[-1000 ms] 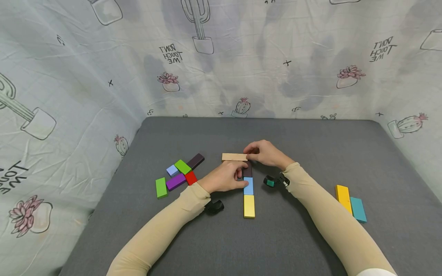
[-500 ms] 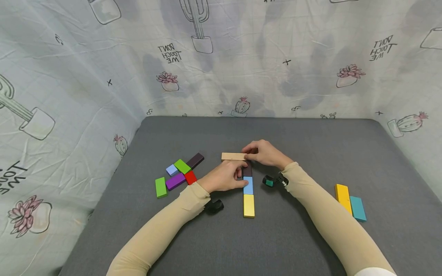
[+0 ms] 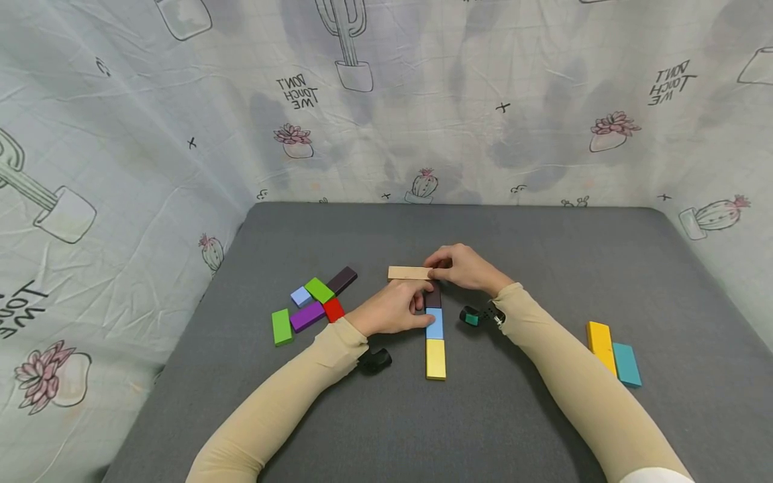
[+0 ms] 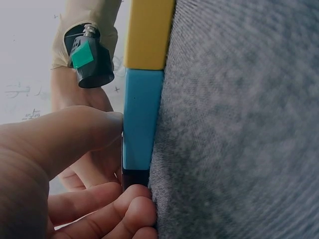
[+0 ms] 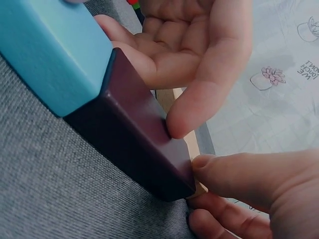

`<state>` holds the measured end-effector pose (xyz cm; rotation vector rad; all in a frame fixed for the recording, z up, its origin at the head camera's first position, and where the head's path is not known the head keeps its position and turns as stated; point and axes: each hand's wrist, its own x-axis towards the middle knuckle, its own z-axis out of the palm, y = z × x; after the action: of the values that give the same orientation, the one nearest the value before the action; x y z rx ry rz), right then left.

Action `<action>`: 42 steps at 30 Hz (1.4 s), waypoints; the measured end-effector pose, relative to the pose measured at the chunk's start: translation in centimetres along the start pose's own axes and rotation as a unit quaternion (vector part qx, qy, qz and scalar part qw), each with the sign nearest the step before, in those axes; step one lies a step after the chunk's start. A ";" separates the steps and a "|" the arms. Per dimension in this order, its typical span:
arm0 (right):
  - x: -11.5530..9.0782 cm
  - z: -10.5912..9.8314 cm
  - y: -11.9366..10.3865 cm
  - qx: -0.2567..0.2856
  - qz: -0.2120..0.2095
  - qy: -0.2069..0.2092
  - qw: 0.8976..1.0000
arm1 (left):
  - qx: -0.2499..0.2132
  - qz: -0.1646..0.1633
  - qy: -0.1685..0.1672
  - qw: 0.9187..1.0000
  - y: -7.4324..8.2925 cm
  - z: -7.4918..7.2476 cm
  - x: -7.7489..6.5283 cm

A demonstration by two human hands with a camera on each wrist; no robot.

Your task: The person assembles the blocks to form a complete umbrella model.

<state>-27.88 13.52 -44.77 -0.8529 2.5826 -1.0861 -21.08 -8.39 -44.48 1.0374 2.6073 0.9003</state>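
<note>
A pale wooden block (image 3: 408,273) lies crosswise at the far end of a row of blocks. The row runs toward me: a dark plum block (image 3: 433,296), a light blue block (image 3: 435,327) and a yellow block (image 3: 435,360), end to end. My right hand (image 3: 468,270) pinches the wooden block's right end; its thumb (image 5: 227,169) shows close up in the right wrist view. My left hand (image 3: 395,308) rests on the row. In the left wrist view its thumb (image 4: 84,127) presses the blue block, while the index fingertip touches the plum one.
At left on the grey table (image 3: 513,436) lie several blocks, among them a purple block (image 3: 307,316), a red block (image 3: 334,309) and a green block (image 3: 281,327). Beyond the right forearm are an orange-yellow block (image 3: 600,345) and a teal block (image 3: 627,364). A printed curtain (image 3: 447,107) hangs behind.
</note>
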 end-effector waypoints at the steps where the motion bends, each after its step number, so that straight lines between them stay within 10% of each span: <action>1: 0.0 0.0 0.0 0.001 0.001 0.000 1.000 | -0.001 0.001 0.000 1.000 0.0 0.0 0.0; 17: -1.9 -1.8 0.5 0.004 0.060 0.051 0.997 | 0.000 -0.015 -0.003 1.000 0.0 0.1 0.2; 34: -14.2 -7.1 1.4 -0.191 0.129 0.120 0.966 | -0.001 -0.033 0.011 0.999 -0.2 -0.3 -0.3; 42: -19.7 -7.8 2.0 -0.244 0.203 0.153 0.936 | 0.005 -0.024 0.005 1.000 -0.1 -0.3 -0.3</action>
<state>-15.92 30.75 -41.16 -0.2008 3.1589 -0.4919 -21.04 -8.77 -44.29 0.9716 2.6354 0.8865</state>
